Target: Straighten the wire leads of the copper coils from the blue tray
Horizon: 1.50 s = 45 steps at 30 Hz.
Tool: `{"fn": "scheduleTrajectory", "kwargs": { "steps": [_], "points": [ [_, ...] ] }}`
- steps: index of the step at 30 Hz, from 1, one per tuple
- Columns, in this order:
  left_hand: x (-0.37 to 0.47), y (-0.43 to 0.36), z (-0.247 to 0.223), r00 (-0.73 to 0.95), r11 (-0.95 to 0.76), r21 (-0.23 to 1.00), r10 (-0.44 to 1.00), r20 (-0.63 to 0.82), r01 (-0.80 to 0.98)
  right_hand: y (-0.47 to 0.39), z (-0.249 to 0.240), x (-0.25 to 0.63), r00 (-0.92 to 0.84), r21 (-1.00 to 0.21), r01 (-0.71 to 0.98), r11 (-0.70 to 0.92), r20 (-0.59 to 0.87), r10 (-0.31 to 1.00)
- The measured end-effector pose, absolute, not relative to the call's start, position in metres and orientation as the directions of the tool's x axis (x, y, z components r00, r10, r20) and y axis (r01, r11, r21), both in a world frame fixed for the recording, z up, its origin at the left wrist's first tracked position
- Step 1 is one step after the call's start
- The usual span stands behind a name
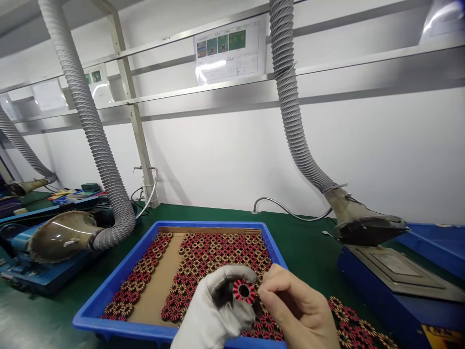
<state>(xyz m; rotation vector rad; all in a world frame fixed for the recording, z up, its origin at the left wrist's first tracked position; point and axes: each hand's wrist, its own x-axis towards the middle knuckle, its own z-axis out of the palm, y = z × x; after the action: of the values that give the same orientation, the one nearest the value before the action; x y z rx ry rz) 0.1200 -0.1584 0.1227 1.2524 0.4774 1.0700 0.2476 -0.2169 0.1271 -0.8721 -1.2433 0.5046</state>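
Note:
A white glove covers my left hand [214, 308], whose darkened fingertips hold a small ring-shaped wound coil [244, 291] with red windings and a round hole. Close to its right side, my bare right hand [300, 305] pinches thumb and forefinger together at the coil's edge; whatever lies between those fingertips is too small to make out. Both hands are over the front right part of a blue tray [119, 325], where rows of red and copper-coloured coils [218, 249] lie on brown cardboard.
More coils [350, 325] lie on the green table [301, 242] at the right. A blue box with a metal plate [399, 266] sits beneath a fume hood [363, 220]. Another hood [65, 235] stands left of the tray. A blue bin [436, 247] is at far right.

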Motion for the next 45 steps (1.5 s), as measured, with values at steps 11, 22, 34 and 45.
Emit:
{"fn": "scheduleTrajectory", "kwargs": {
  "steps": [11, 22, 34, 45],
  "points": [
    [0.113, -0.179, 0.136, 0.497, -0.065, 0.936, 0.833, 0.241, -0.345, -0.218, 0.136, 0.257, 0.166, -0.932, 0.062, 0.356, 0.361, 0.918],
    [0.122, -0.173, 0.135, 0.561, 0.115, 0.939, 0.823, 0.093, -0.325, -0.227, 0.14, 0.258, 0.069, -0.874, 0.247, 0.419, 0.447, 0.892],
    [0.129, -0.176, 0.142, 0.551, 0.279, 0.883, 0.834, -0.028, -0.378, -0.211, 0.119, 0.257, 0.149, -0.895, -0.067, 0.44, 0.427, 0.892],
    [0.112, -0.157, 0.118, 0.666, -0.028, 0.953, 0.709, 0.231, -0.3, -0.219, 0.126, 0.251, 0.219, -0.891, -0.126, 0.435, 0.403, 0.889]
  ]
}}
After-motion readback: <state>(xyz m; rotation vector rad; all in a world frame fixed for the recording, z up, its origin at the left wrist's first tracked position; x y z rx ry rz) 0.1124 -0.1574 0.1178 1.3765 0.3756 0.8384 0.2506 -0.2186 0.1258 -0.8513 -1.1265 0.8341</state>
